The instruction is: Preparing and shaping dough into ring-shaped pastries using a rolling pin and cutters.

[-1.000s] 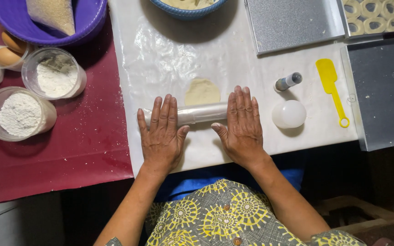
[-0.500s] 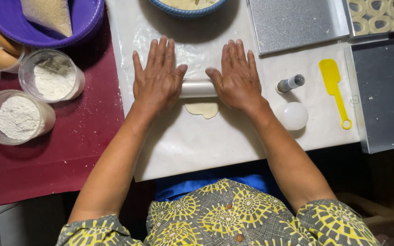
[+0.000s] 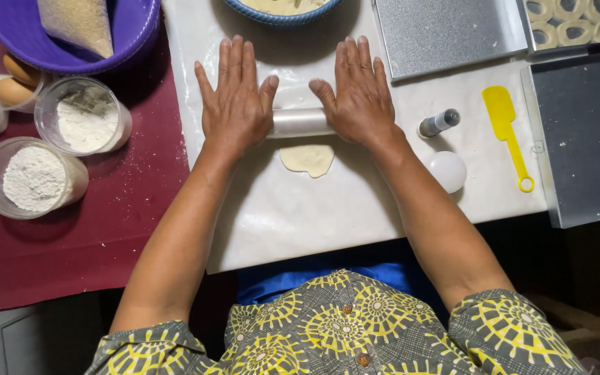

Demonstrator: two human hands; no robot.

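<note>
From the head view, the left hand (image 3: 234, 97) and right hand (image 3: 357, 94) lie flat, fingers spread, pressing a clear rolling pin (image 3: 300, 123) at the far edge of a small dough piece (image 3: 307, 158) on the white table (image 3: 300, 215). Rolling is the step in hand; the next pass calls for even pressure. A small bottle (image 3: 439, 123) and white ball (image 3: 447, 171) lie near the right wrist; the yellow scraper (image 3: 507, 125) lies farther right.
</note>
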